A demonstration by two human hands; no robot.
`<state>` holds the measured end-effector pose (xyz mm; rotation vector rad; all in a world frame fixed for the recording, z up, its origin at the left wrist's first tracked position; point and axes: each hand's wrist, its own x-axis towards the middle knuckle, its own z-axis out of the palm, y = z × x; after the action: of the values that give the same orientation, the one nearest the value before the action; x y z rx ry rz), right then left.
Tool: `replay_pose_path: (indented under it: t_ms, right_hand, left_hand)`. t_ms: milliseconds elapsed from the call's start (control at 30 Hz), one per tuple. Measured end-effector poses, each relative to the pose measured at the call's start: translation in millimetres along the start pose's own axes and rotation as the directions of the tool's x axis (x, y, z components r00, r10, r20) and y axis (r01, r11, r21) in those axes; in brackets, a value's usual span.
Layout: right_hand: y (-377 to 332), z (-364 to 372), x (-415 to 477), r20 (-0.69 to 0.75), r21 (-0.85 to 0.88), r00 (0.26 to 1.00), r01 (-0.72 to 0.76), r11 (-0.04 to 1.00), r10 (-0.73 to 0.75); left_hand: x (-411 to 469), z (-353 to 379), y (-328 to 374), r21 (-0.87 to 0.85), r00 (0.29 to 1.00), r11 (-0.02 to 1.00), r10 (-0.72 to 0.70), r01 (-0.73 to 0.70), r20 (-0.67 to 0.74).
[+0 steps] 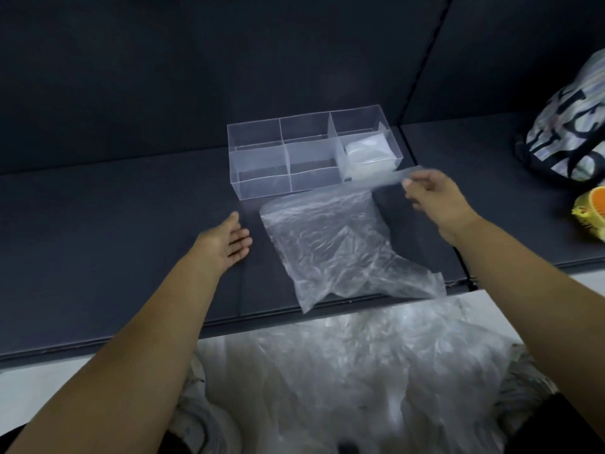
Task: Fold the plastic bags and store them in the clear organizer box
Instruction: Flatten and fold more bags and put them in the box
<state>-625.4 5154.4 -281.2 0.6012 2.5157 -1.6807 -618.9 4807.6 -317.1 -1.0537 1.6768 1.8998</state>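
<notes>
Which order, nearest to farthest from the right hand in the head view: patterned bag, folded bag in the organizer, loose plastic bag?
1. loose plastic bag: touching; the right hand pinches its far edge.
2. folded bag: just left of and beyond the hand, in the right front compartment of the clear organizer box.
3. patterned bag: off at the far right, well apart from the hand.

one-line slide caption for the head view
Right hand pinches a corner of a plastic bag spread on the dark surface, left hand open beside it, one folded bag in the clear organizer box.
</notes>
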Motion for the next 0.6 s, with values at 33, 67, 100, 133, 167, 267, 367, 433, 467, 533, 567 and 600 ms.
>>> replay_pose_path:
  t_ms: [33,67,100,133,167,267,367,433,467,533,567,600]
  right_hand:
    - [2.6,-2.9,-13.1,0.072,-0.037,0.997,0.002,0.999,0.001]
    - [5.5,-6.7,-25.0,0.145,-0.071,0.989,-0.007,0.997,0.017]
    - [8.5,-11.9,-37.6,0.215,-0.103,0.976,-0.021,0.994,0.043]
    - [11.9,-18.9,-50.6,0.276,-0.12,0.958,-0.042,0.992,0.074]
    - [16.7,-25.8,-62.9,0.33,-0.126,0.939,-0.059,0.99,0.098]
    - [32.8,-44.1,-86.5,0.42,-0.143,0.898,-0.08,0.987,0.133]
    - [53.4,-48.7,-87.7,0.392,-0.197,0.904,-0.097,0.976,0.169]
    - [62.9,-47.9,-85.6,0.364,-0.261,0.917,-0.068,0.963,0.163]
    - [65.9,-47.3,-85.0,0.355,-0.285,0.92,-0.063,0.956,0.167]
    - [69.6,-47.8,-84.9,0.354,-0.277,0.915,-0.093,0.956,0.191]
    - [70.1,-48.7,-84.9,0.365,-0.26,0.91,-0.103,0.96,0.196]
    - [69.2,-50.4,-85.0,0.375,-0.251,0.906,-0.104,0.962,0.196]
  left_hand:
    - [-7.7,-3.3,-8.0,0.079,1.0,0.997,-0.026,0.026,0.008]
    - [-14.1,-5.2,-15.8,0.141,0.998,0.989,-0.051,0.047,0.023]
    - [-21.2,-5.5,-24.2,0.186,0.996,0.98,-0.078,0.069,0.044]
    - [-29.8,-4.3,-32.8,0.223,0.991,0.971,-0.11,0.091,0.076]
    - [-39.1,-0.9,-42.2,0.263,0.983,0.958,-0.146,0.113,0.113]
    - [-61.7,19.1,-72.2,0.343,0.947,0.926,-0.242,0.16,0.212]
    - [-75.7,40.5,-94.4,0.278,0.912,0.936,-0.295,0.215,0.287]
    - [-80.9,51.6,-101.1,0.134,0.907,0.957,-0.287,0.257,0.31]
    - [-82.8,56.0,-103.4,0.053,0.911,0.964,-0.265,0.262,0.316]
    - [-85.1,61.8,-106.5,-0.049,0.931,0.969,-0.219,0.244,0.293]
    - [-86.2,62.5,-106.8,-0.07,0.943,0.97,-0.206,0.231,0.261]
    - [-86.5,61.3,-105.8,-0.085,0.955,0.972,-0.196,0.219,0.221]
